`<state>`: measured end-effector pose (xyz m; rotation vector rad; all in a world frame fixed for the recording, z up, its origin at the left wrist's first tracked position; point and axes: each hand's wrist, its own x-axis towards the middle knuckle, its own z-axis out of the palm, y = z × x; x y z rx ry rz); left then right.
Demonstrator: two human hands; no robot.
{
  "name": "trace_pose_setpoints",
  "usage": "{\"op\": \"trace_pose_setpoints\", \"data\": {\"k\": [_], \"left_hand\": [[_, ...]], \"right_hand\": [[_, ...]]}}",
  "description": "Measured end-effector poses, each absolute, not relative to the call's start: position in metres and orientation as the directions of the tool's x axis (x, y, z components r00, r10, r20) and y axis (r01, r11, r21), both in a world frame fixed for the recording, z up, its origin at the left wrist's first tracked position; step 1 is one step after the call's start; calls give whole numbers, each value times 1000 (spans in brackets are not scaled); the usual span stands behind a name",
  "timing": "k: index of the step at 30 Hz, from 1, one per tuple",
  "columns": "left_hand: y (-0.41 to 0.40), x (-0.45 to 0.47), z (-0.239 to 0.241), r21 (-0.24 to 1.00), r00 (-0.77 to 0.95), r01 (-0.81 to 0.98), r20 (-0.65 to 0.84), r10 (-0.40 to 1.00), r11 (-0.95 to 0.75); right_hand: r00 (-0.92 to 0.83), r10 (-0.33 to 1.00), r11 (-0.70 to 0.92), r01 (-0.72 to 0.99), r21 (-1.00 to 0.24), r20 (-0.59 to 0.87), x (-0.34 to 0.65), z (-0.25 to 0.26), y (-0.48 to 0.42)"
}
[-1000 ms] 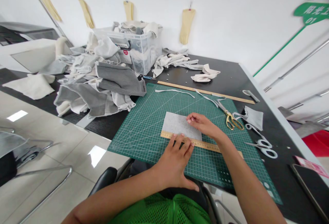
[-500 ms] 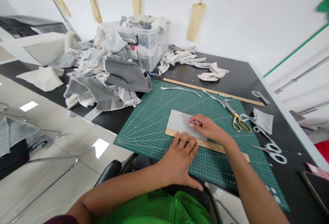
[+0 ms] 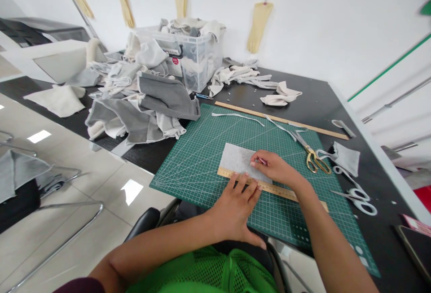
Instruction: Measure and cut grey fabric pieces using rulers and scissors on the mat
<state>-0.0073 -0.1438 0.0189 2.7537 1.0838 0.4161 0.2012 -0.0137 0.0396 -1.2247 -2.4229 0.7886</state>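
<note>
A small grey fabric rectangle [image 3: 237,159] lies on the green cutting mat [image 3: 202,158]. A short wooden ruler [image 3: 279,190] rests along the fabric's near edge. My left hand [image 3: 235,210] lies flat with fingers spread, pressing the ruler and the fabric edge. My right hand [image 3: 274,168] is pinched around a small pink marker whose tip touches the fabric just above the ruler.
Gold scissors [image 3: 312,157] and white scissors [image 3: 357,193] lie at the mat's right. A long wooden ruler [image 3: 279,119] crosses the mat's far edge. A heap of grey and cream fabric [image 3: 141,104] and a clear bin [image 3: 188,59] stand at the back left. A phone [image 3: 415,246] lies at the right edge.
My right hand has slid a little toward me along the fabric, nearer the ruler. The left hand stays on the ruler. The view has shifted slightly.
</note>
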Motion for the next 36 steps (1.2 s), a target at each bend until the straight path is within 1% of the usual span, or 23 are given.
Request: {"op": "trace_pose_setpoints", "data": {"k": [5,10,12,16,19,22,24,29,36], "left_hand": [[-143,-7,20,252,702,636,203,682,-730],[-142,-6,19,263,706,630,198,680,-731],[-142,-5,18,266,707,628,199,679,-731],[-141,-4,18,284,709,618,201,676,-733],[-141,-4,18,302,706,611,210,676,-732],[-141,-3,17,325,700,607,215,682,-725],[-140,-3,17,339,693,606,217,687,-719],[-136,-1,20,349,679,617,217,701,-706],[-127,13,33,273,646,685,200,737,-675]], "right_hand": [[-457,887,401,686,-607,70,225,40,-5],[-344,935,316,712,-627,81,248,38,4],[-317,944,305,729,-613,93,251,37,5],[-299,952,281,783,-555,60,254,33,6],[-202,977,209,836,-508,69,260,30,8],[-134,987,161,849,-503,90,268,29,10],[-129,987,158,846,-509,92,272,28,11],[-196,978,201,831,-519,65,271,26,12],[-277,960,253,806,-535,35,271,32,9]]}}
